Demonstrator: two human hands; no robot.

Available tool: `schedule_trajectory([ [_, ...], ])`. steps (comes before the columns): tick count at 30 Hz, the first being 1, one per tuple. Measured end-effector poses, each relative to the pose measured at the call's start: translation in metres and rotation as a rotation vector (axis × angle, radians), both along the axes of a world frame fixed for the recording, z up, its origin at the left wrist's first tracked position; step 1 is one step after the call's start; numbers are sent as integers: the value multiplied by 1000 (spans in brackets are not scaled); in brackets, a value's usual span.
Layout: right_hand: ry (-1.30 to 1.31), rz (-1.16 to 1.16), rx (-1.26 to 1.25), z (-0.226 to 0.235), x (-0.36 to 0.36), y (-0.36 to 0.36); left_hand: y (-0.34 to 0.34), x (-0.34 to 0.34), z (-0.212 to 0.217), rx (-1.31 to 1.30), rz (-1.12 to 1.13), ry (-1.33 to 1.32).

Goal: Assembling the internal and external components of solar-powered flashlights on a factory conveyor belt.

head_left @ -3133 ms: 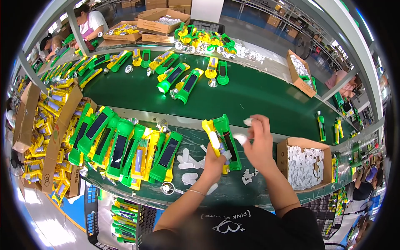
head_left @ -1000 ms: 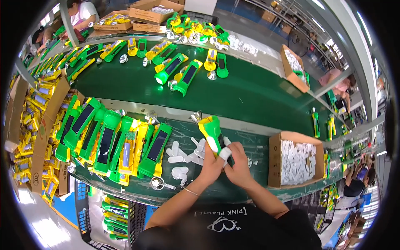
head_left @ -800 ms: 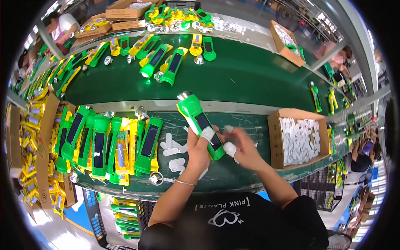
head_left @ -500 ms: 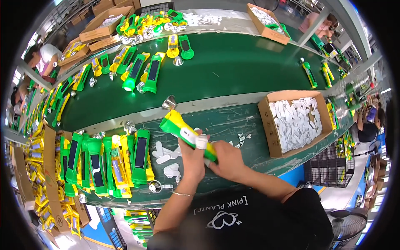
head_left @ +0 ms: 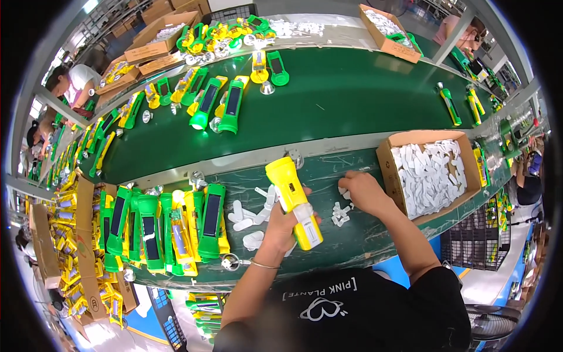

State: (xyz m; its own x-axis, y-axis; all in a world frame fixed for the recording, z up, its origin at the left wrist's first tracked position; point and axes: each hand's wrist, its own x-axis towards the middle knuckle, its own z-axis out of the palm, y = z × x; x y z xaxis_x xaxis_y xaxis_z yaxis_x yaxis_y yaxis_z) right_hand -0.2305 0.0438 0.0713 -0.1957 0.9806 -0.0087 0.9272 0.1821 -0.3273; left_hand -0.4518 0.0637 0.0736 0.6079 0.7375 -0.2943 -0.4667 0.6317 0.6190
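Flashlight point(head_left: 293, 196): rolled over since half a second ago — its yellow shell now faces up, where green also showed along it earlier; tilted above the worktop, head pointing away from the person, switch slot uppermost, pale panel near the tail.
Left hand point(head_left: 280, 227): clasped round the flashlight's lower body, the white-wrapped thumb point(head_left: 303, 211) lying across the shell; a thin bracelet point(head_left: 265, 266) rings the wrist.
Right hand point(head_left: 365, 192): gone from the flashlight, where it worked a moment ago, to a spot right of it; fingers curled downward over the worktop. Whether they pinch anything I cannot tell.
Small white pieces point(head_left: 340, 215): loose cluster, just beside the right hand's fingertips.
Silver reflector cup point(head_left: 297, 159): just beyond the flashlight's head, partly hidden by it.
White strips point(head_left: 246, 218): scattered flat on the dark green worktop point(head_left: 322, 249), left of the left hand.
Carton point(head_left: 390, 176): right of the right hand, heaped with more white strips.
Flashlight row point(head_left: 211, 220): green and yellow bodies packed side by side at the left — some with dark panels up.
Conveyor belt point(head_left: 352, 100): green, beyond the worktop, bearing further flashlight parts along its left stretch.
Co-worker point(head_left: 82, 79): white top, at the upper left.
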Motion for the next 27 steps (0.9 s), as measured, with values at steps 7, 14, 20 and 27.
schedule_trajectory([
  [7, 540, -16, 109, 27, -31, -2, -3, 1, -15, 4, 77, -72],
  [14, 851, 55, 24, 43, -70, 2, -14, 12, -11, 158, 158, 123],
  [20, 792, 142, 128, 52, -64, 3, -19, 9, -3, 241, 57, 97],
  [27, 631, 140, 285, 61, -66, -4, -20, 7, -3, 380, 1, 263],
])
